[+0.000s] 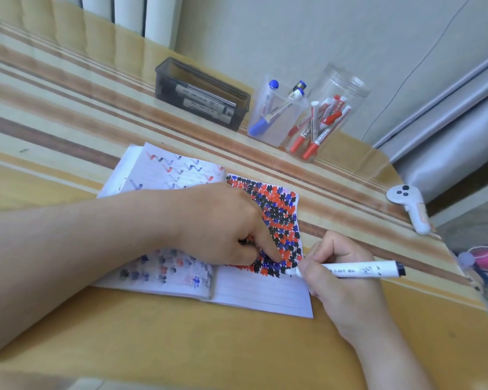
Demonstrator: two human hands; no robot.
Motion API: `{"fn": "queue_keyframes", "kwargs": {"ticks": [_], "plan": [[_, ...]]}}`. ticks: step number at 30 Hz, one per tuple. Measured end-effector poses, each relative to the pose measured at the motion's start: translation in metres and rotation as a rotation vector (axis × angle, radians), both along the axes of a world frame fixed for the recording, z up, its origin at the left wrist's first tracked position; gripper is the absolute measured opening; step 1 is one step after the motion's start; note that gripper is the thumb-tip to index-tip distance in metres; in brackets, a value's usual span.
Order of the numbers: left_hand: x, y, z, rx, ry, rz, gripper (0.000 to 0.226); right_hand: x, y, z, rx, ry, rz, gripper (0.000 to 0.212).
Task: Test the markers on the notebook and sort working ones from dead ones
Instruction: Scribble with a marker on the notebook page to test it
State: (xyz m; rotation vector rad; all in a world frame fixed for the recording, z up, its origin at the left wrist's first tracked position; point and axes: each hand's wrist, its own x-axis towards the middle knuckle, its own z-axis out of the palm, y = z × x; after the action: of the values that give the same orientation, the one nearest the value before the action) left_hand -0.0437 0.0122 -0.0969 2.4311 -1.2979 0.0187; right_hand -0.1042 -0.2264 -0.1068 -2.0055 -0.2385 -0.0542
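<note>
An open lined notebook (262, 296) lies on the table, its right page thick with red, blue and black marks. My left hand (220, 220) rests on it; the index finger presses the page near the lowest marks, and a dark thing shows under the curled fingers. My right hand (341, 266) grips a white marker with a black end (361, 270), its tip on the page at the edge of the marks. At the back stand a dark box (203, 94) with black markers, a clear cup (276, 116) with blue markers and a clear jar (327, 119) with red ones.
A white handheld controller (409, 206) lies near the table's right edge. Pink and dark items (482, 263) sit beyond that edge on the right. The table (181, 333) has a striped cover, and a grey cushioned seat stands at the far right.
</note>
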Motion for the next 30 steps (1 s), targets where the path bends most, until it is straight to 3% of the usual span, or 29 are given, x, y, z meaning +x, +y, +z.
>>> {"fn": "queue_keyframes", "kwargs": {"ticks": [9,30], "plan": [[0.0009,-0.0002,-0.0006,0.001,0.002,0.005,0.039,-0.0010,0.0028,-0.0005,-0.118,-0.064,-0.050,0.028],[-0.0001,0.0017,0.0015,0.022,0.008,0.004,0.039,-0.0006,0.0009,-0.0008,-0.097,-0.047,-0.047,0.028]]}}
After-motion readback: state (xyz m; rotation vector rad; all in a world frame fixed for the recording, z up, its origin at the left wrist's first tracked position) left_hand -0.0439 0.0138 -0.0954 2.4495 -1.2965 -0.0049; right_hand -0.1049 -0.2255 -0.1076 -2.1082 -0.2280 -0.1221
